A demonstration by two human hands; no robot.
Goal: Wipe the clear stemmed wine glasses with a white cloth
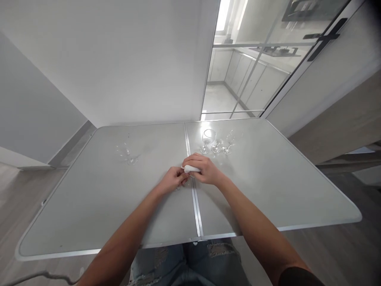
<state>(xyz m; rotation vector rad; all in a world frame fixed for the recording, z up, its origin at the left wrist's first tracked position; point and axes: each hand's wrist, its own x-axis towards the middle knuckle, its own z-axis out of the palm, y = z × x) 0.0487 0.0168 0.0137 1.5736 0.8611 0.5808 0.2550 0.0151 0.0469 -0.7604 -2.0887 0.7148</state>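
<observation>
Near the table's centre seam, both hands meet around a clear wine glass [177, 189] that is mostly hidden by the fingers. My left hand [173, 179] is closed, its fingertips pinching the glass from the left. Wrapped in my right hand [205, 170] is a white cloth [192, 169], pressed against the glass; whether it is fabric or paper I cannot tell. Beyond my right hand stand three stemmed glasses: a round-bowled glass [208, 136], a middle glass [217, 147] and a right-hand glass [229, 143]. Another stemmed glass [131, 159] is on the left half.
The pale folding table [282, 174] has a metal seam [195, 206] down its middle and a metal rim. A white wall [143, 63] rises behind it. At the back right is a glass-paned door [238, 79] with a black handle [327, 37].
</observation>
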